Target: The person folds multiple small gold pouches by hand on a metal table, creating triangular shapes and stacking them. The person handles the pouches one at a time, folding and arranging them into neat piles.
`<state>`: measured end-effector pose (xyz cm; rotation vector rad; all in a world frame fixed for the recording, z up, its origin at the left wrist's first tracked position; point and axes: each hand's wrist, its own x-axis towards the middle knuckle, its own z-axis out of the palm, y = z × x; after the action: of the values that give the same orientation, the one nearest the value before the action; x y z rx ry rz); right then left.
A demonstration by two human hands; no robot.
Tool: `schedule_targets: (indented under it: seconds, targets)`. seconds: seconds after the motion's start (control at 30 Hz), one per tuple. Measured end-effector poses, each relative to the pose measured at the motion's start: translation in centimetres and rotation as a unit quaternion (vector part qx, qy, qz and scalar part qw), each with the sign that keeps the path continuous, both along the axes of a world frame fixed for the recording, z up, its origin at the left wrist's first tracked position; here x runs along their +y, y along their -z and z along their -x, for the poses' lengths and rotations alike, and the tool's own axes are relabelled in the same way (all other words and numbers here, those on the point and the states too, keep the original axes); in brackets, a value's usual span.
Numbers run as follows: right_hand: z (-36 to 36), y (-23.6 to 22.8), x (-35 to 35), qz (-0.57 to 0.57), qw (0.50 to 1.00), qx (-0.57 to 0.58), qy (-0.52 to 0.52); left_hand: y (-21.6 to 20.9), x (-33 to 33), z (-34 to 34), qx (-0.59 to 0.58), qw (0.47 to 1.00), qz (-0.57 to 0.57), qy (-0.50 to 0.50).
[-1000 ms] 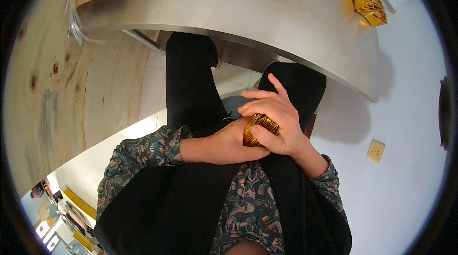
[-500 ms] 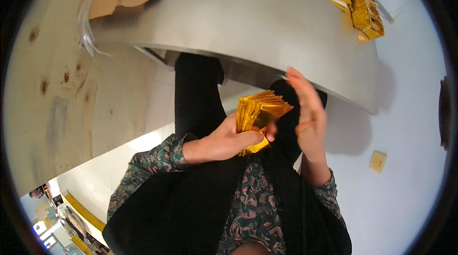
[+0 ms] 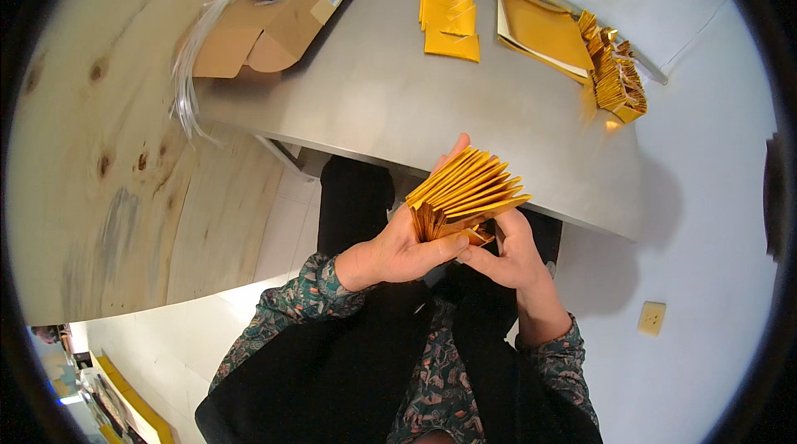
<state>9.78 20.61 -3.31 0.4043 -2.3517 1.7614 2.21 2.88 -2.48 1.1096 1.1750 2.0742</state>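
Observation:
A fanned stack of folded gold foil paper pieces (image 3: 469, 182) is held above my lap, just off the table's near edge. My left hand (image 3: 394, 246) is closed round its left side, with the thumb across the lower end and a fingertip showing behind the top. On the stack's right side, my right hand (image 3: 519, 260) grips the lower corner, its thumb close to the left thumb. The right fingers are partly hidden behind the gold paper. The upper edges spread apart like a fan, while the lower ends are pressed together.
On the metal table (image 3: 349, 87) lie overlapping gold folded pieces (image 3: 452, 29), a stack of flat gold sheets (image 3: 544, 25) and a bundled row of gold pieces (image 3: 618, 83). A cardboard box (image 3: 274, 33) with clear plastic strips (image 3: 187, 83) stands left. A wooden board (image 3: 124, 195) borders that side.
My right hand has come in from the right and now grips the stack. The gold pieces are fanned upward more widely. The view has shifted, showing more of the table's far side.

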Motion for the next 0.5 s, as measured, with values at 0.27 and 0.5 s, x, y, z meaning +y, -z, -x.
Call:
schedule_targets:
  seconds: [0.27, 0.5]
  targets:
    - [2.8, -2.7, 2.3, -0.020, 0.997, -0.012, -0.078, -1.2, 0.6, 2.3, 0.015, 0.999, 0.028, 0.033]
    - [5.4, -6.1, 3.8, -0.180, 0.983, 0.002, -0.027, 0.3, 1.7, 6.2, 0.173, 0.975, 0.112, -0.078]
